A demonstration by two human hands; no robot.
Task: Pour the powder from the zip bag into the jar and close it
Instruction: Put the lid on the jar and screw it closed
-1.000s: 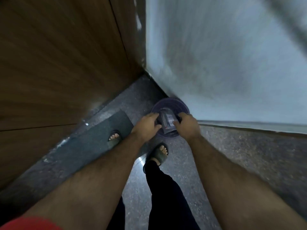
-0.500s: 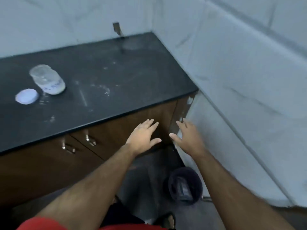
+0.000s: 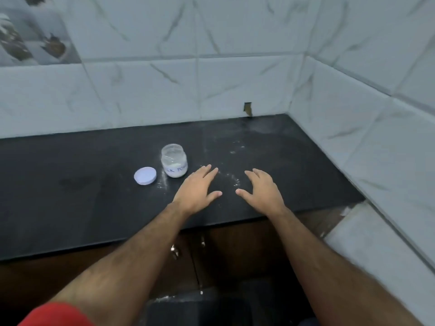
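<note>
A small clear jar (image 3: 174,161) with white powder in its lower part and a handwritten label stands open on the black countertop (image 3: 70,184). Its white round lid (image 3: 145,176) lies flat just left of it. My left hand (image 3: 197,190) hovers open over the counter, a little right of the jar, holding nothing. My right hand (image 3: 261,189) is open beside it, fingers spread, also empty. No zip bag is in view.
Spilled white powder (image 3: 231,178) dusts the counter between and beyond my hands. Tiled walls close the back and right sides. Brown cabinet doors with metal handles (image 3: 174,251) sit below the counter edge. A dark mat lies on the floor at the bottom.
A second ago both hands held a bag over a round bin on the floor. The view has since lifted to the counter, and both hands are empty and above it.
</note>
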